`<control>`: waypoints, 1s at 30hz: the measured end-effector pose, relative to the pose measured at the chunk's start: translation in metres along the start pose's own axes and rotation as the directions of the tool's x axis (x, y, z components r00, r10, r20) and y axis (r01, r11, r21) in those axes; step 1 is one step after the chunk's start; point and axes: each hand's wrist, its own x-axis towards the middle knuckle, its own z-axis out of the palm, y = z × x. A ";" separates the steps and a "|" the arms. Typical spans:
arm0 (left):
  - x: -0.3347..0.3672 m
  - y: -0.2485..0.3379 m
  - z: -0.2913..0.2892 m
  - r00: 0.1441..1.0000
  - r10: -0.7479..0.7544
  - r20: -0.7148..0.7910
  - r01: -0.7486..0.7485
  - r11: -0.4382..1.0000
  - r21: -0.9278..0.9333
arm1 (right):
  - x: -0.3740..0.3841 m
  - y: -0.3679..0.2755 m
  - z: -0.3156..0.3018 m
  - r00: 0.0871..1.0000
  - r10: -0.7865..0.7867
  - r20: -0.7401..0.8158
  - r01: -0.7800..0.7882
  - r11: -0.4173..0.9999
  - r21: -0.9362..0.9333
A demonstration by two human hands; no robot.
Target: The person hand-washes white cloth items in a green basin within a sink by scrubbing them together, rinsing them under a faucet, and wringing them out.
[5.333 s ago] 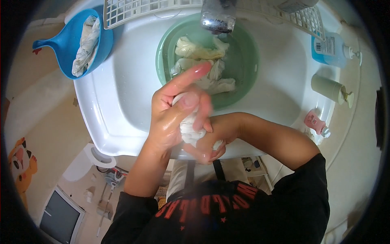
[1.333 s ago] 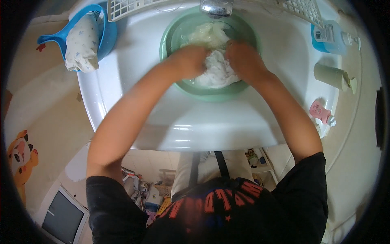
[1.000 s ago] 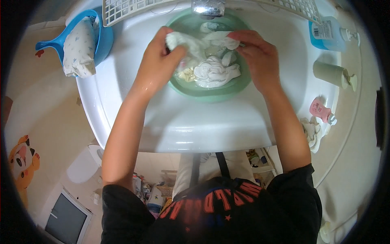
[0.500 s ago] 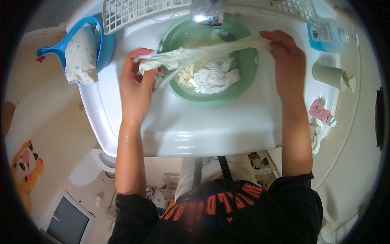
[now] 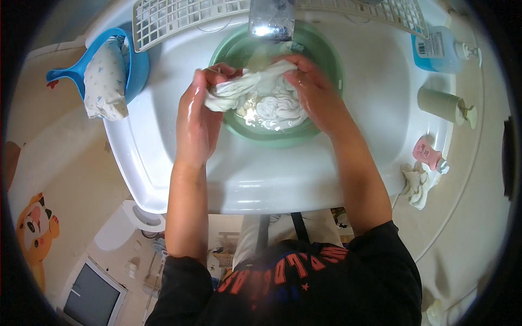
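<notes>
Head | left hand (image 5: 199, 111) and right hand (image 5: 314, 91) pinching opposite ends of white cloth (image 5: 242, 88) | over green basin (image 5: 277, 141), left end near its left edge | long axis hand to hand, right end farther

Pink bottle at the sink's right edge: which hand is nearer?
Right. The right hand is over the green basin, left of the pink bottle; the left hand is farther left, at the other end of the white cloth.
</notes>
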 end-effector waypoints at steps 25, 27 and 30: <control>-0.007 -0.067 0.087 0.964 -0.156 -0.217 0.053 0.907 -0.418 | -0.032 0.006 0.041 0.970 -0.242 -0.038 0.184 0.823 -0.537; 0.002 -0.066 0.083 0.952 -0.170 -0.253 0.042 0.895 -0.444 | -0.034 0.002 0.039 0.984 -0.178 0.009 0.155 0.830 -0.536; 0.005 -0.056 0.076 0.929 -0.347 -0.124 0.240 0.826 -0.511 | -0.029 0.002 0.033 0.895 -0.425 -0.136 -0.006 0.294 -0.956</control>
